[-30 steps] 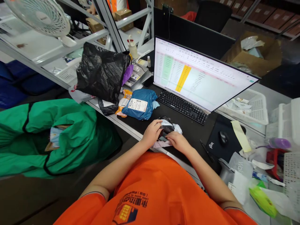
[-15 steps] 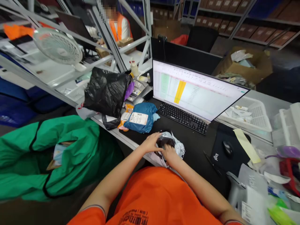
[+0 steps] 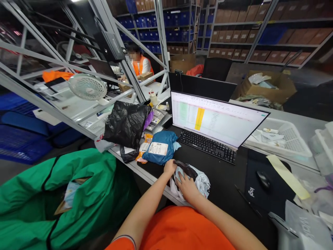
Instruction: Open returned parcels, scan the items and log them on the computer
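Observation:
In the head view, a crumpled white-and-black plastic mailing bag (image 3: 203,181) lies at the front edge of the black desk mat. My left hand (image 3: 170,167) is closed on the bag's dark upper left edge, its fingertips partly hidden. My right hand (image 3: 187,185) rests on top of the bag with its fingers spread over the pale plastic. Just beyond my left hand sits a blue parcel (image 3: 161,157) with a white label (image 3: 158,148). An orange packet (image 3: 144,147) lies against its left side.
A large black plastic bag (image 3: 126,123) stands at the back left. Behind the mailing bag are a keyboard (image 3: 208,145) and a monitor (image 3: 215,119). A mouse (image 3: 263,179) and a pen (image 3: 247,199) lie to the right. An open green sack (image 3: 104,187) is at lower left.
My left hand has gone from an open spread at the bag to gripping its edge. My right hand has drawn back from the bag's dark part and lies flatter on it. The view has tilted up.

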The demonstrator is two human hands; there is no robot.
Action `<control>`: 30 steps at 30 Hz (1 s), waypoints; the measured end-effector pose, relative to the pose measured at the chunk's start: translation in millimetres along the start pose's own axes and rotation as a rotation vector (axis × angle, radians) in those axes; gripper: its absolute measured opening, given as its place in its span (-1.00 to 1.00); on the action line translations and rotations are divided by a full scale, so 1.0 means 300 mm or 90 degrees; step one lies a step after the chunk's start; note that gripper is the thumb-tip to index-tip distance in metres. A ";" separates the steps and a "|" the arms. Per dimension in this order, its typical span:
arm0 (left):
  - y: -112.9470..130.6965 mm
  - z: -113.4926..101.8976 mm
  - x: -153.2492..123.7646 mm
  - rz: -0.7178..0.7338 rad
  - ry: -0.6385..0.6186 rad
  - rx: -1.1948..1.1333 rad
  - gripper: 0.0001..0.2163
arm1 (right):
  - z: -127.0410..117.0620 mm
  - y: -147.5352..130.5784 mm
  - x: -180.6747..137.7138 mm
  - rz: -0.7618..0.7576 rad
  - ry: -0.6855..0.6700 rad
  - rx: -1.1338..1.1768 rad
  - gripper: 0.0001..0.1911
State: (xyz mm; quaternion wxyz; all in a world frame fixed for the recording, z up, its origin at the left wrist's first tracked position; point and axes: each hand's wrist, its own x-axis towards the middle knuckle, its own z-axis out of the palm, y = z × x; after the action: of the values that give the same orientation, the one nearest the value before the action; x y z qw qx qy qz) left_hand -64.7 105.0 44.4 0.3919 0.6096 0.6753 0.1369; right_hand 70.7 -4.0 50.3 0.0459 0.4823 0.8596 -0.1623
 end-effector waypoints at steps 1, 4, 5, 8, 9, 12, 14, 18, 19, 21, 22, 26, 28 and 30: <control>-0.001 -0.004 0.012 -0.015 -0.003 -0.035 -0.84 | 0.001 -0.004 0.007 -0.003 -0.005 -0.001 -0.47; -0.006 -0.012 0.017 -0.032 -0.031 -0.143 -0.81 | 0.008 -0.011 0.000 -0.028 -0.027 -0.001 -0.57; -0.009 -0.015 0.009 -0.034 -0.045 -0.175 -0.82 | 0.010 -0.012 -0.009 -0.040 -0.033 -0.002 -0.61; -0.020 -0.031 -0.024 -0.043 -0.088 -0.250 -0.85 | 0.011 -0.012 -0.048 -0.082 -0.052 0.008 -0.68; -0.023 -0.037 -0.034 -0.045 -0.098 -0.270 -0.85 | 0.008 -0.011 -0.061 -0.092 -0.056 0.015 -0.67; -0.021 -0.050 -0.049 -0.044 -0.098 -0.325 -0.85 | -0.018 -0.011 -0.100 -0.105 -0.045 0.044 -0.61; -0.011 -0.053 -0.049 -0.045 -0.073 -0.358 -0.84 | -0.047 -0.013 -0.127 -0.110 -0.022 0.065 -0.59; 0.013 -0.059 -0.036 -0.081 -0.012 -0.421 -0.85 | -0.123 -0.001 -0.173 -0.125 0.038 0.113 -0.65; 0.020 -0.062 -0.033 -0.096 -0.005 -0.438 -0.86 | -0.141 0.012 -0.180 -0.119 0.057 0.133 -0.67; 0.036 -0.068 -0.031 -0.121 -0.012 -0.475 -0.86 | -0.173 0.049 -0.193 -0.090 0.091 0.177 -0.68; 0.046 -0.069 -0.034 -0.131 -0.023 -0.495 -0.85 | -0.184 0.071 -0.198 -0.063 0.104 0.204 -0.67; 0.087 -0.049 -0.067 -0.137 -0.061 -0.552 -0.80 | -0.206 0.148 -0.223 0.037 0.123 0.323 -0.45; 0.101 -0.029 -0.096 -0.127 -0.057 -0.562 -0.74 | -0.210 0.172 -0.234 0.061 0.113 0.372 -0.33; 0.107 -0.012 -0.131 -0.112 -0.043 -0.557 -0.66 | -0.217 0.185 -0.236 0.096 0.105 0.409 -0.32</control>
State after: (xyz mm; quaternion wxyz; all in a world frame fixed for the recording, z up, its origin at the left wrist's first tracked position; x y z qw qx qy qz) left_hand -46.2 76.5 82.3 0.6446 0.3312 0.5899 0.3561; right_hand 160.3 -13.9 115.3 -0.1663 0.5461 0.7272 -0.3813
